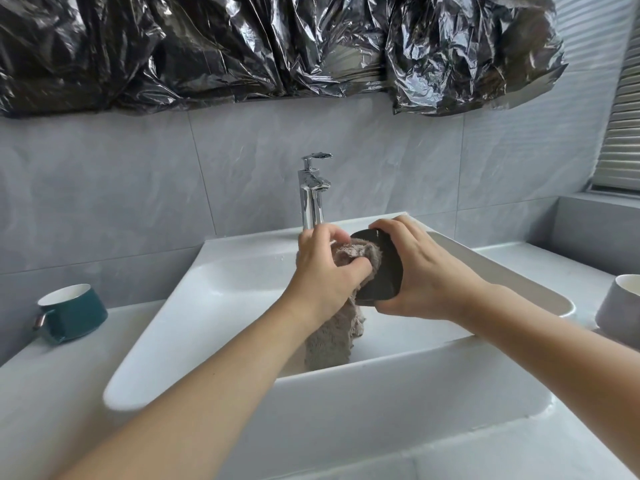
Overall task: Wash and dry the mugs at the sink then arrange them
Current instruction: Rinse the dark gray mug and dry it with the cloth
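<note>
3 mugs in view, 1 cloth, 1 tap, 1 sink.

Black mug [379, 268]: held over the sink [221, 282], in front of the tap [313, 192]. Tilted, dark base facing the camera; mouth turned away, not visible. Right hand [420, 271] grips it, fingers curled over the top edge, thumb under the lower side.

Cloth [337, 306]: grey-brown, fluffy. Left hand [327, 271] holds it bunched, fingers curled round it, pressing it against the left side of the black mug. The loose end of the cloth hangs down into the basin.

Green mug [74, 311]: on the bench [52, 393] left of the sink, well apart from the hands. Upright, white inside, handle pointing left towards the camera edge.

Grey mug [620, 310]: on the bench right of the sink, cut off by the frame edge. Upright, white inside. Handle not visible.

Tap: chrome, 1 lever on top, standing at the back rim of the sink. No water seen running.

Wall behind: grey tiles. Crumpled black plastic sheet [277, 46] across the top of the wall. Slatted blind [623, 116] at far right.

Both forearms bare, reaching in from the lower edge.
</note>
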